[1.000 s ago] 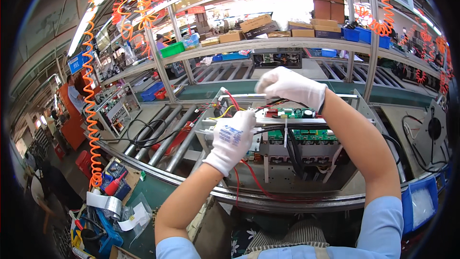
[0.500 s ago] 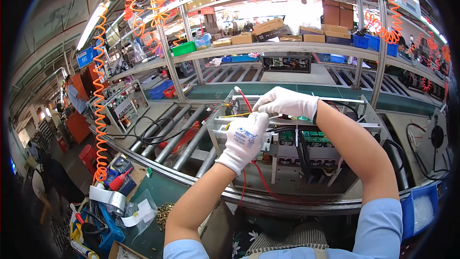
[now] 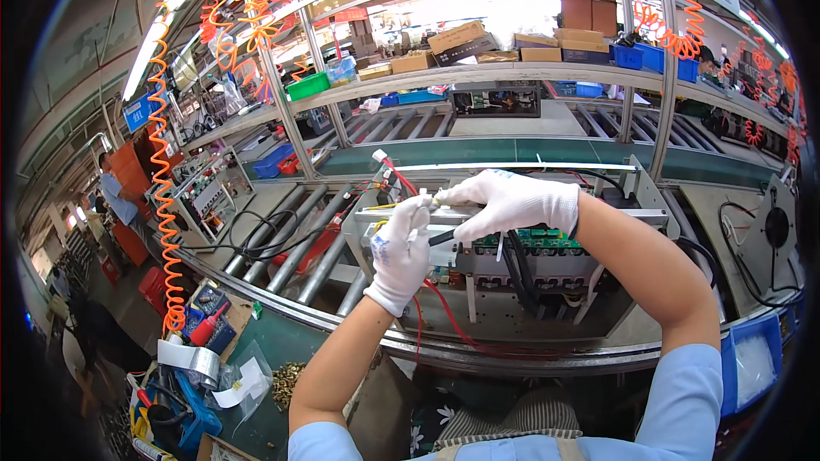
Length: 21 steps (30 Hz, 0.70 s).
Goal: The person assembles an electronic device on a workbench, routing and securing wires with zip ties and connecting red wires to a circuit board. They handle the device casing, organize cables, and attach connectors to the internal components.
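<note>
Both my hands wear white knit gloves above an open metal chassis [image 3: 478, 277] with green circuit boards [image 3: 547, 243] inside. My left hand [image 3: 400, 256] is closed at the chassis's left front corner, and a black cable [image 3: 442, 237] comes out of its grip toward the right. Something small and pale shows at its fingertips, too small to name. My right hand [image 3: 521, 203] reaches in from the right, thumb and forefinger spread apart, the forefinger close to the left fingertips. Behind the left hand a red wire with a white connector [image 3: 381, 156] stands up; red wires [image 3: 448, 312] hang in front.
Metal rollers [image 3: 295, 243] run left of the chassis. A green-topped bench [image 3: 286, 337] at lower left bears brass-coloured fasteners [image 3: 289, 380], a tape roll [image 3: 192, 360] and a red-handled tool [image 3: 205, 330]. A fan panel [image 3: 773, 230] and a blue bin [image 3: 753, 367] stand at right.
My hands have drawn slightly apart. The right thumb has spread away from its forefinger, and the left hand has turned more upright. The whole view has shifted a little.
</note>
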{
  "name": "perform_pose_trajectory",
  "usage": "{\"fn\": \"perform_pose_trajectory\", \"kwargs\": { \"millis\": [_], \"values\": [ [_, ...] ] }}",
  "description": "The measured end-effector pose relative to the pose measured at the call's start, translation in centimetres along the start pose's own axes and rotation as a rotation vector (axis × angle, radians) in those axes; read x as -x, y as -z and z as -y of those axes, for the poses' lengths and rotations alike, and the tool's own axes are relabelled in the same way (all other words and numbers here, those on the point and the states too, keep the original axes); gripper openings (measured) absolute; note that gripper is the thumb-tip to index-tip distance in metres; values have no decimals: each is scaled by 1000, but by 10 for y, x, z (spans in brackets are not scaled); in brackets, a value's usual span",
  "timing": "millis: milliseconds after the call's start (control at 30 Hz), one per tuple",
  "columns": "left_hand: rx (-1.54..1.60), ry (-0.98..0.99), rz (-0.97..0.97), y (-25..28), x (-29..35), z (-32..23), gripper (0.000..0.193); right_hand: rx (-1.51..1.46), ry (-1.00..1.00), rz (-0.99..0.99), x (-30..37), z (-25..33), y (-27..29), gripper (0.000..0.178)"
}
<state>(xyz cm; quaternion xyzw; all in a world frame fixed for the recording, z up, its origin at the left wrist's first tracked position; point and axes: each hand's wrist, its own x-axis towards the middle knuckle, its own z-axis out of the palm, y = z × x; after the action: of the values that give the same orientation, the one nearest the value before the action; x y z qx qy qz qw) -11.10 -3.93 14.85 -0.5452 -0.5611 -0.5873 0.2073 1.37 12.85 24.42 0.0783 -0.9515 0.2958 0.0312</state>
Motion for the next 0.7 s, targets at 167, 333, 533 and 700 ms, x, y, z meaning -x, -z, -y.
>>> {"fn": "perform_pose_trajectory", "kwargs": {
  "millis": [167, 333, 533, 700],
  "values": [
    [-28, -220, -152, 14, -25, -19, 21, 19, -11, 59, 2, 6, 2, 72],
    [-595, -193, 442, 29, -42, -27, 28, 13, -69, 84, 3, 11, 4, 66],
    [-663, -121, 342, 39, -39, -7, 23, 300, -39, -41, -7, 14, -17, 61],
    [-154, 104, -9, 49, -26, -12, 20, 345, -95, -31, -14, 20, -22, 55]
  ]
}}
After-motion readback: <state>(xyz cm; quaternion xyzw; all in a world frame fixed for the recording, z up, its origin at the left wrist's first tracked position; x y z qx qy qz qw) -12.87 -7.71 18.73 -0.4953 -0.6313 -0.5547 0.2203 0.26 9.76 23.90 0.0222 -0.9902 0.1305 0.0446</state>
